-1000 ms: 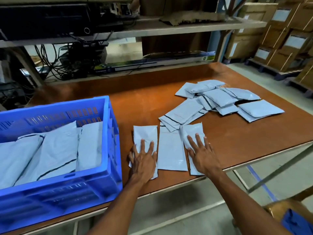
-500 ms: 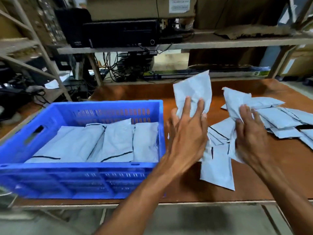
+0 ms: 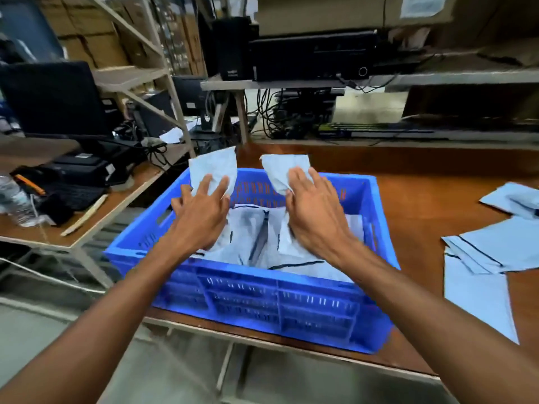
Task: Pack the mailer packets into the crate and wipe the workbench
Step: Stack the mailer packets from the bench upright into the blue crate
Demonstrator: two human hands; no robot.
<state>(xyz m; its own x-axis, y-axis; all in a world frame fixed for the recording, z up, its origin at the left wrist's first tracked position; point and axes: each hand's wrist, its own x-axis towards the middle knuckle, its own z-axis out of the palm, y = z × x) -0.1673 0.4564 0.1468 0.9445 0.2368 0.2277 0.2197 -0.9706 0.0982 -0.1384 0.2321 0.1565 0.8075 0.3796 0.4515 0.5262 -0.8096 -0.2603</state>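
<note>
Two mailer packets are held up over the blue crate (image 3: 291, 310): the left packet (image 3: 214, 166) gripped in the left hand (image 3: 201, 212), the right packet (image 3: 283, 167) gripped in the right hand (image 3: 315, 214). Beneath both hands, packed packets (image 3: 250, 237) lie inside the crate. Right of the right hand, loose packets (image 3: 495, 252) lie on the brown tabletop (image 3: 423, 217), apart from the crate.

Black monitor (image 3: 49, 97), keyboard (image 3: 74, 194) and water bottle (image 3: 14, 199) at left; tangled cables (image 3: 275, 112) behind.
</note>
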